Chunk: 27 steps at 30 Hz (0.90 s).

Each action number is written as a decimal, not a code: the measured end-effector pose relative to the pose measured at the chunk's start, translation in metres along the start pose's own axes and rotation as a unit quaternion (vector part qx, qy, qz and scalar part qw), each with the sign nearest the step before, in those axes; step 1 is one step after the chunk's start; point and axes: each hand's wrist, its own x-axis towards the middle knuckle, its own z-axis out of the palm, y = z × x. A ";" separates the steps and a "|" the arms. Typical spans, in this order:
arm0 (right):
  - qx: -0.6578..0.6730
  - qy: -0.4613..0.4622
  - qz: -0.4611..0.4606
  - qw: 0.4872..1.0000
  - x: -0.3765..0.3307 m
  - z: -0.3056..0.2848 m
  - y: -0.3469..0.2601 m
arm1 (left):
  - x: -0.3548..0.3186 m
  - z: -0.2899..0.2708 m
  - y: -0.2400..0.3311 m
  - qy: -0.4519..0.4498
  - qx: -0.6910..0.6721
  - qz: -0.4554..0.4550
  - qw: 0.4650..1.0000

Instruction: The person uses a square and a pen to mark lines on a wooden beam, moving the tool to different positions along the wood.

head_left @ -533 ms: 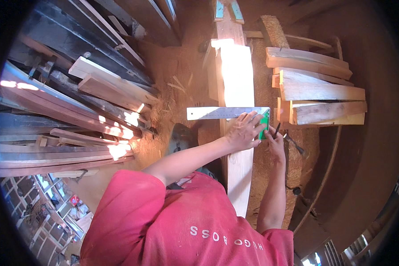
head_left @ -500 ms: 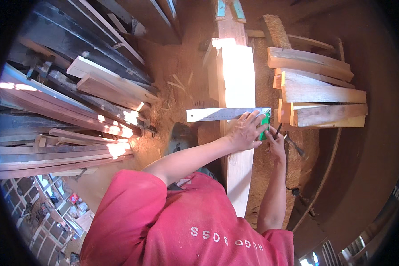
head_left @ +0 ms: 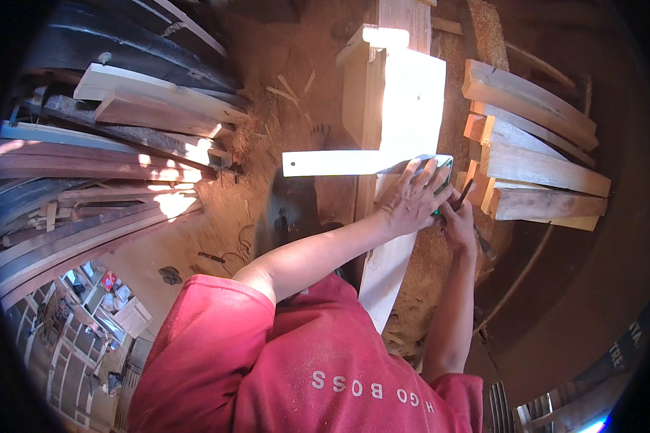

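Observation:
A long pale plank (head_left: 404,86) runs away from me over the sawdust-covered ground. Across it lies a try square with a light metal blade (head_left: 332,163) and a green stock (head_left: 445,172). My left hand (head_left: 410,196) presses flat on the square, fingers spread over the stock and the plank, holding it down. Just to the right, my right hand (head_left: 461,218) grips a dark pencil (head_left: 463,195) with its tip at the plank's right edge beside the square.
A stack of short sawn boards (head_left: 534,151) lies right of the plank. Long dark and pale planks (head_left: 123,144) are piled on the left. A dark hose or cable (head_left: 520,274) curves over the ground at right. Sawdust (head_left: 282,86) covers the floor.
The whole scene has slid slightly up and right in the picture. Both hands stay where they were, the left on the square and the right with the pencil.

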 end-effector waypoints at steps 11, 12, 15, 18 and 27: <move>0.057 -0.028 0.008 0.998 0.015 -0.004 0.006 | 0.004 0.009 0.001 0.036 -0.064 -0.025 0.997; 0.057 -0.027 0.008 0.998 0.016 -0.005 0.006 | 0.005 0.009 0.002 0.033 -0.062 -0.025 0.997; 0.030 -0.020 0.012 0.999 0.019 -0.006 0.006 | 0.005 0.011 0.003 0.037 -0.073 -0.037 0.996; 0.029 -0.023 0.009 0.999 0.027 -0.011 0.008 | 0.006 0.010 0.001 0.029 -0.060 -0.031 0.997; 0.083 -0.039 -0.013 0.996 0.022 -0.003 0.005 | 0.006 0.011 0.003 0.048 -0.067 -0.039 0.996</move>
